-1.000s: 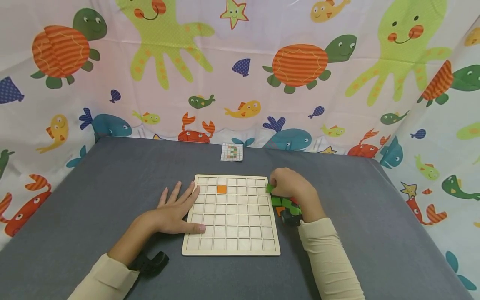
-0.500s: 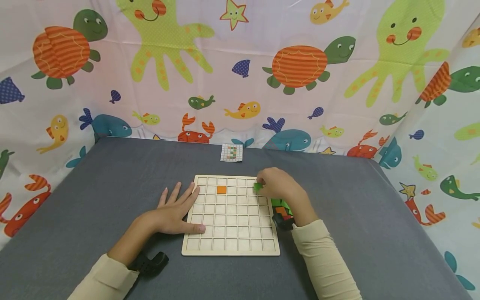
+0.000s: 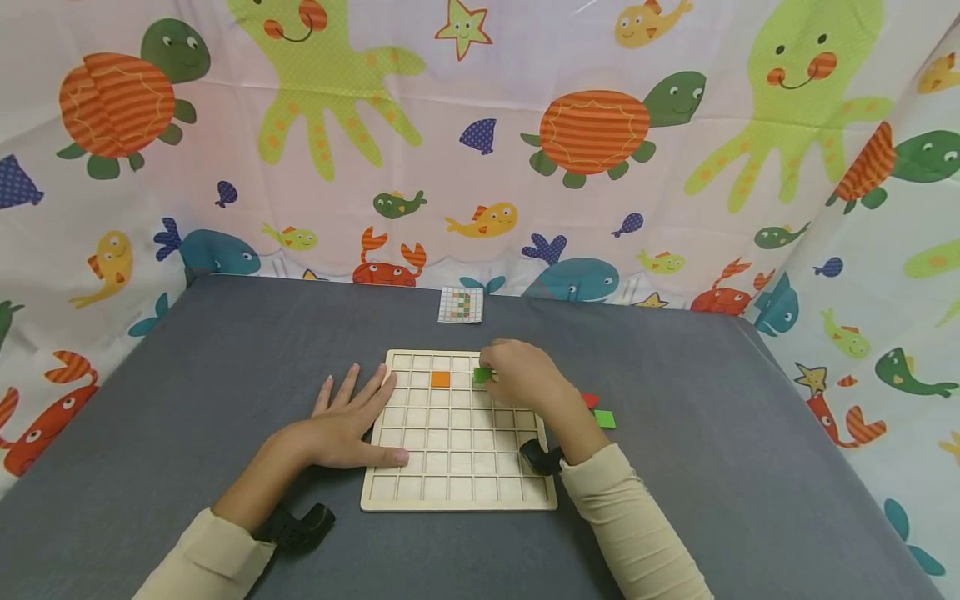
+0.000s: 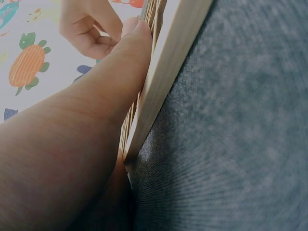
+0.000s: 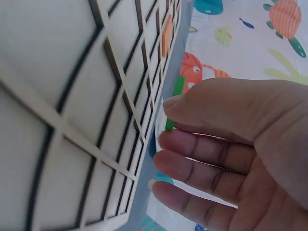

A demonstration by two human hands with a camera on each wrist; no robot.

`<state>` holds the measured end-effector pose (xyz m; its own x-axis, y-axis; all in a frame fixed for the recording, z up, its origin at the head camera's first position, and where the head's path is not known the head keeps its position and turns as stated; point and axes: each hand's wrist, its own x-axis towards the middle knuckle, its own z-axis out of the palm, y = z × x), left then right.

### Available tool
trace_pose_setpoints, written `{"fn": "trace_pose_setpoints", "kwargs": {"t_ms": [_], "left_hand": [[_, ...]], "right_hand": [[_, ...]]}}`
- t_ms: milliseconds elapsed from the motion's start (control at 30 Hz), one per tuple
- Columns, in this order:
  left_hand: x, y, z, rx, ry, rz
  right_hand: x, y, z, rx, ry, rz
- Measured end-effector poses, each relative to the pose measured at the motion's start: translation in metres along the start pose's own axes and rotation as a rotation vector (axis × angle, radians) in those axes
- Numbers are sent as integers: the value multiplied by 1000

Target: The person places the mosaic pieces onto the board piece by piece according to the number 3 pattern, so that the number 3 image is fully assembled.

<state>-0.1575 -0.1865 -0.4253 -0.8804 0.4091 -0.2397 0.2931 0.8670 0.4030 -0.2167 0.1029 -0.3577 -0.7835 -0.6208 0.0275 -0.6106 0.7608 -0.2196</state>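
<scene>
A wooden grid board [image 3: 459, 505] lies on the grey table, with an orange square tile [image 3: 440, 379] in one cell of its second row. My left hand [image 3: 348, 429] rests with spread, straight fingers on the board's left edge; in the left wrist view its thumb [image 4: 137, 41] lies over the rim. Above the upper right part of the board, my right hand [image 3: 521, 375] pinches a green square tile [image 3: 482, 376] between thumb and finger. The right wrist view shows this green tile [image 5: 178, 86] held on edge, apart from the grid.
Right of the board, partly hidden by the right forearm, lie a green tile [image 3: 604, 418] and a red tile [image 3: 591, 400]. A small printed grid card [image 3: 461, 305] with coloured squares lies behind the board. A patterned curtain [image 3: 442, 167] hangs around the table.
My right hand has carried the green tile left from beside the board's right edge to over its upper part. The left hand stays in place on the board.
</scene>
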Motion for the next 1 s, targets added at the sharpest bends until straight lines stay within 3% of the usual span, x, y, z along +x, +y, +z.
{"fn": "trace_pose_setpoints", "kwargs": {"t_ms": [200,700,1000], "left_hand": [[1,-1,0,2,-1,0],[2,1,0,11,-1,-13],[3,-1,1,15,0,-14]], "right_hand": [[5,-5,8,-2,21,5],[15,-11,19,161,16,97],[15,-14,22,185,63,74]]}}
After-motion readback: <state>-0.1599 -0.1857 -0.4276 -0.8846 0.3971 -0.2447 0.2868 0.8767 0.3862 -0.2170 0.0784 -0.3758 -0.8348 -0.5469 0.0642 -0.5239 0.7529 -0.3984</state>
